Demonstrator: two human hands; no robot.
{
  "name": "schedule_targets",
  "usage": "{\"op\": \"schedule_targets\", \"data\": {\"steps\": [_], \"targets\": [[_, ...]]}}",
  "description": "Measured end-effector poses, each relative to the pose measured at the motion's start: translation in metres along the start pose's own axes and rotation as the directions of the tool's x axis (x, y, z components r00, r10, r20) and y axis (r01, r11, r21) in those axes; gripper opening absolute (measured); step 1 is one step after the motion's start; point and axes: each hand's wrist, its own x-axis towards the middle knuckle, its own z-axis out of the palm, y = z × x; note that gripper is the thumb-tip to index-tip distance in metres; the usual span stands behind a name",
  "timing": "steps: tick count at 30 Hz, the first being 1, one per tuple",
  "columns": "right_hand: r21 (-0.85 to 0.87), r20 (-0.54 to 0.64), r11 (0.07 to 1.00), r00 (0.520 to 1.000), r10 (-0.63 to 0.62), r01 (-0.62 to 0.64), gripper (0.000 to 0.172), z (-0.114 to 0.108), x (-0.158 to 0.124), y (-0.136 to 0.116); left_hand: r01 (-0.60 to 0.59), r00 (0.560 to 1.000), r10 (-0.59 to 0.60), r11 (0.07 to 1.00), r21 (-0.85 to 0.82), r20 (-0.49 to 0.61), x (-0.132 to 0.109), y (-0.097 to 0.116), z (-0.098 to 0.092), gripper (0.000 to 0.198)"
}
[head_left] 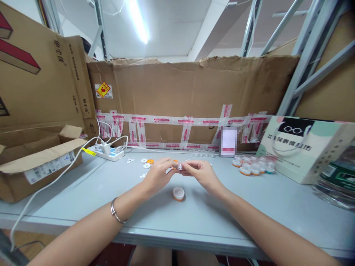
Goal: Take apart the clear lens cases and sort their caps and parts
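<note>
Container [178, 194], round and clear with orange base, standing upright near the middle of the front edge of the table [210, 221], nearer to this edge than the hands and touched by neither. Somewhat farther, small white piece [180, 167], placed between the fingertips of both hands; its exact shape too small to tell. Left hand [161, 171] with thumb and fingers pinched upon this piece from the left; right hand [201, 173] pinching it likewise from the right. Beyond the left hand, white discs [146, 166] and orange piece [150, 161], lying on the table. Toward the right edge, cluster of round containers [254, 168], just beside printed bag [294, 147]. Along the back edge, power strip [109, 152] at left and pixelated screen [229, 142] at right. Farthest, wide taped cardboard [188, 88], upright.
</note>
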Motion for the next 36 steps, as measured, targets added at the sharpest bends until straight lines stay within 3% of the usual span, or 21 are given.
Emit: {"op": "schedule_targets", "data": {"steps": [5,12,19,24,29,34,36], "targets": [[-0.114,0.006,0.991,0.997,-0.073,0.073,0.028,0.002,-0.001,0.003,-0.057,0.998,0.054,0.991,0.117,0.033,-0.002,0.001,0.002,0.010],[-0.189,-0.009,0.967,0.985,-0.175,0.170,0.024,0.004,-0.002,0.010,-0.043,0.998,0.037,0.990,0.137,0.046,-0.003,0.005,0.005,0.008],[-0.107,-0.036,0.989,0.994,-0.103,0.099,0.022,0.005,-0.001,0.006,0.018,0.999,-0.023,0.994,0.109,0.039,-0.004,0.007,0.004,0.009],[0.063,-0.052,0.997,0.997,0.054,-0.050,0.018,0.004,0.002,0.003,0.043,0.999,-0.044,0.999,0.033,0.017,-0.003,0.004,0.003,0.006],[0.215,0.032,0.958,0.981,0.189,-0.191,0.020,0.001,0.004,0.003,0.023,1.000,-0.023,0.999,-0.033,-0.003,-0.002,0.004,0.003,0.008],[0.184,-0.052,0.977,0.992,0.117,-0.106,0.021,0.005,0.006,0.004,0.015,0.994,-0.021,0.998,-0.060,-0.110,-0.001,0.004,0.005,0.008],[0.214,-0.081,0.967,0.984,0.160,-0.140,0.018,0.003,0.009,0.007,0.008,0.988,-0.016,0.999,-0.049,-0.156,0.000,0.004,0.004,0.008]]}}
